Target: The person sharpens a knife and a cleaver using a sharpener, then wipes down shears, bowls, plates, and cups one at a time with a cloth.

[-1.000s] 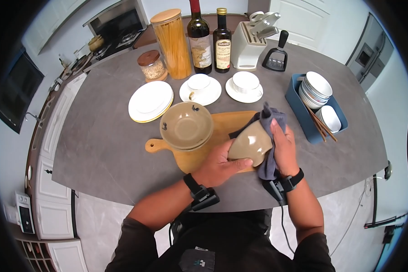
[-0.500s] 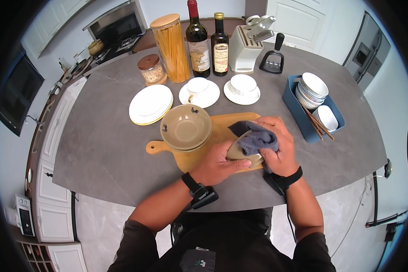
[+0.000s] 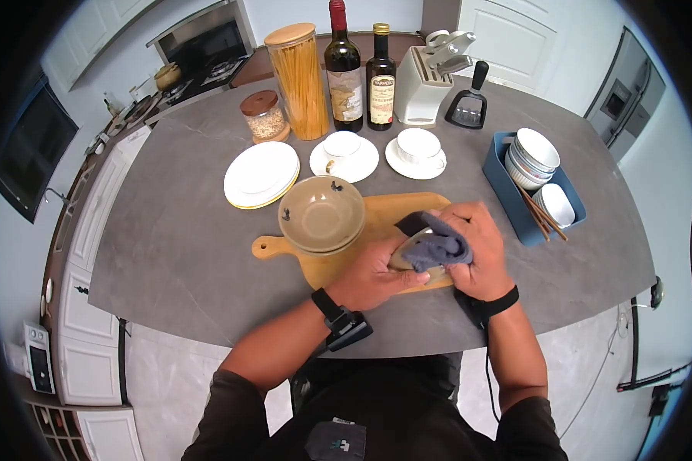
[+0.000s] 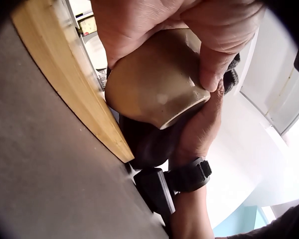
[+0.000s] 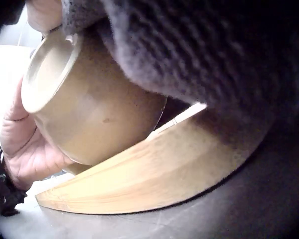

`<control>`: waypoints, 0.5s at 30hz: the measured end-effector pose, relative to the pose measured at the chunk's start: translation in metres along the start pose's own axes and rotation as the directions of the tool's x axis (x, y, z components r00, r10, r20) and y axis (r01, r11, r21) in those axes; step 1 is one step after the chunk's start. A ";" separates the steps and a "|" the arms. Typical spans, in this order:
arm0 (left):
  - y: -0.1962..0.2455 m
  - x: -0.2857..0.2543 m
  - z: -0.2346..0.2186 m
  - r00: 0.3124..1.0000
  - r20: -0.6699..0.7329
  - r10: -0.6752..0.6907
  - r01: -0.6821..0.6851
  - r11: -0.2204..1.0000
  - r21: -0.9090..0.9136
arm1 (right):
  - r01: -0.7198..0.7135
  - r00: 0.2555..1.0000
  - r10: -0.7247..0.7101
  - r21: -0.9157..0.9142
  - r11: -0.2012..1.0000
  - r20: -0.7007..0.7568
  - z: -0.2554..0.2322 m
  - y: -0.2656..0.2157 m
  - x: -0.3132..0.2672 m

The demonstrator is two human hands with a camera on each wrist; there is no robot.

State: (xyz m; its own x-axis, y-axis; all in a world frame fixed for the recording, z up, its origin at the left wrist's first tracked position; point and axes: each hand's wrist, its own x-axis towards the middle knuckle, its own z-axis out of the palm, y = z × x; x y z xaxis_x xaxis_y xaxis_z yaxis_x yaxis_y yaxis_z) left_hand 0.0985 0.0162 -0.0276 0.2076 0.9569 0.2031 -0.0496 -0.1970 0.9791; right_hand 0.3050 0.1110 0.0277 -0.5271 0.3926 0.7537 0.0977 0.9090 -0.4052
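My left hand (image 3: 370,275) grips a small tan ceramic bowl (image 4: 154,79), its thumb along the near side. The bowl is tilted over the right part of a wooden cutting board (image 3: 388,211). My right hand (image 3: 481,250) holds a bunched grey-blue cloth (image 3: 437,250) against the bowl, covering most of it in the head view. In the right wrist view the bowl's round edge faces left and the cloth lies across its upper side. On the board's left part sit stacked tan bowls (image 3: 321,215) with dark painted marks.
Behind the board stand white plates (image 3: 261,173) and two white cups on saucers (image 3: 346,170). Farther back are a pasta jar (image 3: 300,84), bottles (image 3: 346,96) and a knife block (image 3: 423,88). A blue bin (image 3: 515,207) with bowls and chopsticks stands at the right.
My right hand has swung over the bowl, bringing the cloth from its far right side onto it. The bowl, exposed earlier, is now mostly covered. My left hand keeps its grip.
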 end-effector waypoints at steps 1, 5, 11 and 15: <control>0.000 0.001 0.000 1.000 0.000 0.001 -0.001 1.000 -0.001 | 0.087 0.996 -0.086 -0.070 0.994 0.015 0.001 -0.003 0.002; 0.005 0.001 0.003 1.000 -0.002 -0.023 0.022 0.992 -0.122 | -0.547 0.727 0.685 0.564 0.619 -0.046 0.022 0.003 -0.017; 0.010 0.003 0.004 1.000 -0.016 -0.010 0.007 0.986 -0.166 | -0.559 0.716 0.697 0.581 0.592 -0.021 0.023 0.019 -0.022; 0.012 0.001 0.001 0.999 -0.029 -0.027 0.025 0.997 -0.076 | -0.075 0.995 0.077 0.042 0.996 -0.062 0.004 0.017 -0.010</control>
State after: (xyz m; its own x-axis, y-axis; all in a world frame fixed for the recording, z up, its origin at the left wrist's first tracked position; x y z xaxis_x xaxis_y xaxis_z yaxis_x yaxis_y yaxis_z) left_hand 0.0994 0.0141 -0.0155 0.1804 0.9677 0.1763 -0.1181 -0.1566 0.9806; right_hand 0.3084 0.1214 0.0111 -0.4643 0.4698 0.7508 0.1015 0.8704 -0.4818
